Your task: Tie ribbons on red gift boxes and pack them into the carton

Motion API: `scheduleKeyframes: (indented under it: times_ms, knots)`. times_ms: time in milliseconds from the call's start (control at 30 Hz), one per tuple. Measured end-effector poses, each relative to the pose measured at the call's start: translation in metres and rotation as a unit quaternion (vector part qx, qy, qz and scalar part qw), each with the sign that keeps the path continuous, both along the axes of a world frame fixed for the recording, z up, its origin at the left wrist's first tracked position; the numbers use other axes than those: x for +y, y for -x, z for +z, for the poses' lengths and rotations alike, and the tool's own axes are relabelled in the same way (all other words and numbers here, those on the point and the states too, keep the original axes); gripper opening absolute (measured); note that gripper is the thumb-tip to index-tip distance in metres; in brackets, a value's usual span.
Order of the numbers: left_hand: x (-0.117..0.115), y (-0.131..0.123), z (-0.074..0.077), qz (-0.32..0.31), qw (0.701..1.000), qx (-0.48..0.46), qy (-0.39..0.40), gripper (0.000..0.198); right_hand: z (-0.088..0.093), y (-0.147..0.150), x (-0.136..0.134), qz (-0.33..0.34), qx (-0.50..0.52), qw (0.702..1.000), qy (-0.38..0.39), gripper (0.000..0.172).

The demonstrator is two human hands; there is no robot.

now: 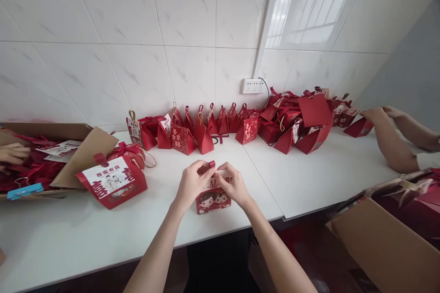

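Note:
A small red gift box [213, 202] with two cartoon figures on its front stands upright on the white table in front of me. My left hand [195, 183] pinches the top of the box at its left side, by a short red ribbon loop [211, 164]. From the right, my right hand [233, 183] grips the same top edge, with thumb and fingers close together. Both hands cover much of the box's upper part. To the left sits a larger red box [115, 183] with a white printed card on its face.
Several peaked red boxes [204, 137] line the wall, beside a heap of red boxes [292, 114]. A cardboard carton [82, 158] with a blue clip [24, 191] is at left, another carton [388, 233] at right. Other people's hands [13, 153] [374, 114] work at both sides.

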State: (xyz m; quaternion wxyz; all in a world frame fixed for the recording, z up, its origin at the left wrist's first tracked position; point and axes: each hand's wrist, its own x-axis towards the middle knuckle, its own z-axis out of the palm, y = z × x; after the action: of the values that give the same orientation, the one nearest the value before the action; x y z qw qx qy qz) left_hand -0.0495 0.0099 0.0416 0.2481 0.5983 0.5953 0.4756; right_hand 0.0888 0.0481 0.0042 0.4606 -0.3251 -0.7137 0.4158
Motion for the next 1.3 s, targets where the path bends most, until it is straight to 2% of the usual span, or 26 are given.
scheduleKeyframes:
  times_ms: [200, 400, 567, 733, 800, 867, 933, 1000, 1100, 1200, 1300]
  knots:
    - [0.001, -0.014, 0.009, -0.012, 0.999, -0.040, -0.005, 0.025, 0.022, -0.018, -0.008, -0.002, -0.024, 1.000, 0.017, 0.014]
    - [-0.007, -0.033, 0.019, -0.018, 0.997, -0.066, -0.025, 0.026, 0.040, -0.034, -0.025, -0.020, -0.018, 0.999, 0.028, 0.010]
    - [-0.016, -0.046, 0.026, -0.018, 0.996, -0.078, -0.030, 0.028, 0.050, -0.047, -0.039, -0.046, -0.034, 0.998, 0.020, 0.004]
    - [-0.018, -0.059, 0.036, -0.037, 0.996, -0.072, -0.047, 0.028, 0.056, -0.061, -0.042, -0.062, -0.038, 0.997, 0.001, 0.006]
    - [-0.017, -0.065, 0.043, -0.047, 0.995, -0.061, -0.058, 0.027, 0.056, -0.069, -0.042, -0.081, -0.056, 0.995, -0.026, 0.011]
    - [-0.014, -0.071, 0.052, -0.048, 0.995, -0.052, -0.067, 0.026, 0.056, -0.077, -0.046, -0.160, -0.070, 0.980, -0.100, 0.027]
    - [-0.012, -0.077, 0.061, -0.034, 0.995, -0.047, -0.077, 0.026, 0.054, -0.081, -0.056, -0.268, -0.069, 0.942, -0.189, 0.042]
    - [-0.010, -0.083, 0.070, -0.016, 0.995, -0.037, -0.086, 0.026, 0.048, -0.081, -0.069, -0.324, -0.074, 0.912, -0.241, 0.046]
    - [-0.010, -0.093, 0.082, -0.026, 0.996, 0.002, -0.089, 0.025, 0.037, -0.073, -0.087, -0.313, -0.118, 0.909, -0.250, 0.059]
    - [-0.011, -0.105, 0.090, -0.070, 0.994, 0.057, -0.066, 0.025, 0.027, -0.067, -0.094, -0.324, -0.142, 0.905, -0.237, 0.075]
    - [-0.013, -0.114, 0.095, -0.120, 0.988, 0.090, -0.041, 0.023, 0.026, -0.072, -0.095, -0.322, -0.122, 0.919, -0.190, 0.062]
